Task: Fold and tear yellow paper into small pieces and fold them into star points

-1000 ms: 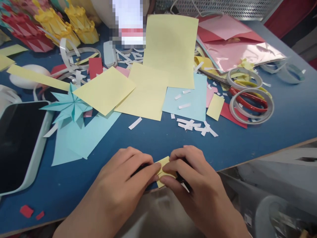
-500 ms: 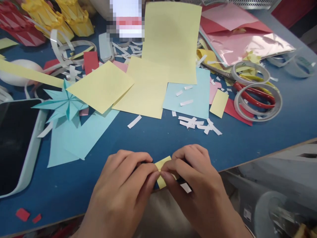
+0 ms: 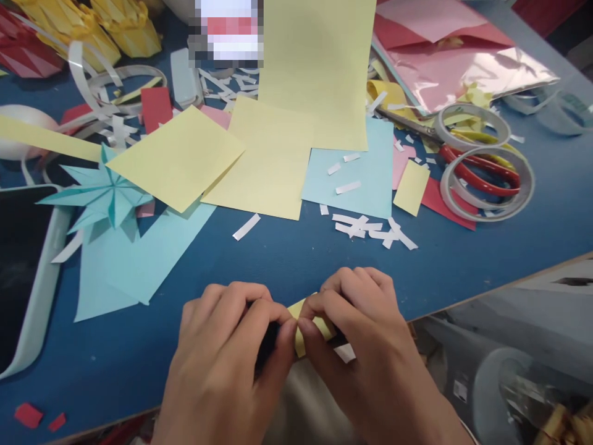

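Note:
A small piece of yellow paper point(image 3: 301, 345) is pinched between both hands at the table's front edge. My left hand point(image 3: 227, 352) grips it from the left with thumb and forefinger. From the other side, my right hand point(image 3: 365, 340) pinches it, the two thumbs and fingertips almost meeting at its middle. Fingers cover much of the paper, so its folds cannot be made out. A bit of white point(image 3: 345, 353) shows under my right hand. Beyond the hands lie white strips point(image 3: 356, 226) and a blue paper sheet point(image 3: 347, 176).
Yellow sheets point(image 3: 273, 167) overlap in the middle. A folded blue star point(image 3: 111, 190) and a phone point(image 3: 23, 266) lie at left. To the right are tape rolls point(image 3: 528, 185) over red-handled scissors point(image 3: 477, 176). Yellow and red folded paper pieces point(image 3: 134, 37) stand at the back left.
My left thumb and fingers have shifted slightly on the yellow paper, with a wider gap between them. The view has moved a little; both hands still pinch the paper.

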The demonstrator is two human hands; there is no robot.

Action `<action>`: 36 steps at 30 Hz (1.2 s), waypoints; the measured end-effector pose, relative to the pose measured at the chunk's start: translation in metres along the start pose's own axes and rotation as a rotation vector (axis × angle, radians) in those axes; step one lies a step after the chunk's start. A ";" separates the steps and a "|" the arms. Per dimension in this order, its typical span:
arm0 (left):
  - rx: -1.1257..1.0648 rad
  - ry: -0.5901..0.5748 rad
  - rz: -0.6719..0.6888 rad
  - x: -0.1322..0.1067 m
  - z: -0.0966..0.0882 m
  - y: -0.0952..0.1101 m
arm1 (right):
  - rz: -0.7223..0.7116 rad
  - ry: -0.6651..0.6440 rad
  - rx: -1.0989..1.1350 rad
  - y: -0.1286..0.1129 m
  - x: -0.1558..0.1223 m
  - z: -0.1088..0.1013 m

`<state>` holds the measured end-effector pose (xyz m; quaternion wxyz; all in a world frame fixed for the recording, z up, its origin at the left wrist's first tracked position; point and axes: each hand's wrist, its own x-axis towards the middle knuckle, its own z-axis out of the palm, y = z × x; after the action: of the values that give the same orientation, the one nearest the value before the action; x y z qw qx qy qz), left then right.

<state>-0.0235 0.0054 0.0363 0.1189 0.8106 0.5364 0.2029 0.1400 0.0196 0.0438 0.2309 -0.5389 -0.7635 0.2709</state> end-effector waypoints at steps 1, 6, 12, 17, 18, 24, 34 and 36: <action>0.005 -0.001 0.005 0.000 0.000 0.000 | -0.003 -0.003 -0.005 0.000 0.000 0.000; 0.034 0.018 -0.014 0.002 0.001 0.003 | -0.017 -0.017 0.009 0.003 -0.001 -0.005; 0.076 -0.022 -0.065 0.004 0.000 0.009 | -0.001 -0.065 0.070 0.005 -0.002 -0.013; 0.072 -0.025 -0.042 0.002 0.000 0.006 | 0.023 -0.025 0.039 0.002 0.000 -0.006; 0.072 -0.033 -0.040 0.002 -0.001 0.005 | 0.020 -0.021 0.033 0.002 0.000 -0.004; 0.051 -0.063 -0.027 0.004 -0.001 0.002 | 0.004 -0.007 0.000 0.001 0.000 -0.004; -0.039 -0.060 -0.070 0.002 -0.005 -0.001 | 0.001 -0.015 -0.011 0.002 0.003 -0.004; -0.031 -0.026 -0.063 0.000 -0.005 0.000 | 0.000 -0.023 -0.014 0.002 0.003 -0.005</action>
<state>-0.0258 0.0052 0.0407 0.1447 0.7939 0.5568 0.1969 0.1439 0.0235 0.0466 0.2184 -0.5373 -0.7681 0.2714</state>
